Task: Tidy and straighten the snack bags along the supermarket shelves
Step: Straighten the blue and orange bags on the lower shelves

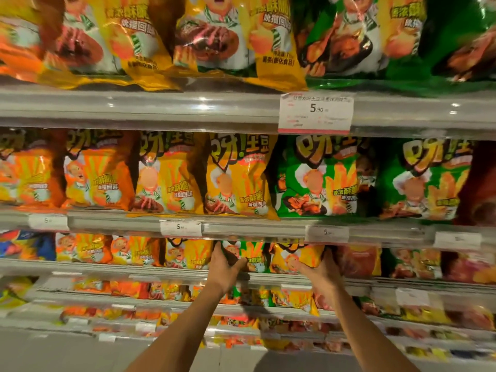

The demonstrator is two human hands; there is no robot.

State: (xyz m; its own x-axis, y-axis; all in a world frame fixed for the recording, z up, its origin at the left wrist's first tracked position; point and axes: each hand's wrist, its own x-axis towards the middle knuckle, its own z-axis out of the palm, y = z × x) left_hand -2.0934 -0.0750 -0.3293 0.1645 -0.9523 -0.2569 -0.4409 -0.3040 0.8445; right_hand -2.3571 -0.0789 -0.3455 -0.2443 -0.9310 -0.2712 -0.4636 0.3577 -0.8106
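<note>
Warm, dim overhead lighting. Glare spots on the clear shelf rails (204, 107) and glossy bags (236, 44). Motion blur at frame edges and bottom; wide-angle distortion bows the shelves.

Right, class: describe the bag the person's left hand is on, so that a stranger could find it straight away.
Start at the big white 5.90 price tag on the upper shelf rail, then drop two shelves down to where both hands reach in. The left hand grips a green snack bag by its left edge. It is the only green bag there, between a yellow bag and the orange-yellow bag in the right hand.

"5.90" on price tag (316, 111)
</note>
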